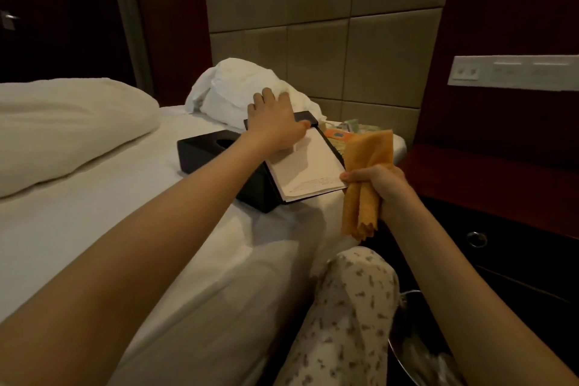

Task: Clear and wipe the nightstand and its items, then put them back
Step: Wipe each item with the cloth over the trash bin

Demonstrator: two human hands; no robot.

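Knee: a leg in cream cloth with small brown print [354,291], nearer the camera than the black rectangular tissue box [203,150], against the side of the bed.
Bin: a round metal bin with a clear plastic liner [416,351], nearer than the box and to its right, on the floor.
Bed: a white sheet [125,213] bears the box.
Right hand [380,185]: right of the box, fingers curled tight round a folded orange wiping cloth [369,150], whose ends stick out above and below the fist.
Folder: a black folder [332,144] holding a white printed sheet of paper [310,166] lies tilted over the box's right end.
Left hand [275,124]: fingers spread and straight, laid over the folder's far end, thumb at the paper's top edge.
Packets: an orange card and small pale packets [344,131], right of the box and beyond it, on the bed.
Linen: crumpled white linen [238,81] just behind the box; a white pillow [62,122] well to its left.
Nightstand: dark red wooden nightstand [485,175], right of the box, off the bed.
Headboard: beige padded panels [313,41] behind the box.
Sockets: a white wall socket panel [513,70] above the nightstand.
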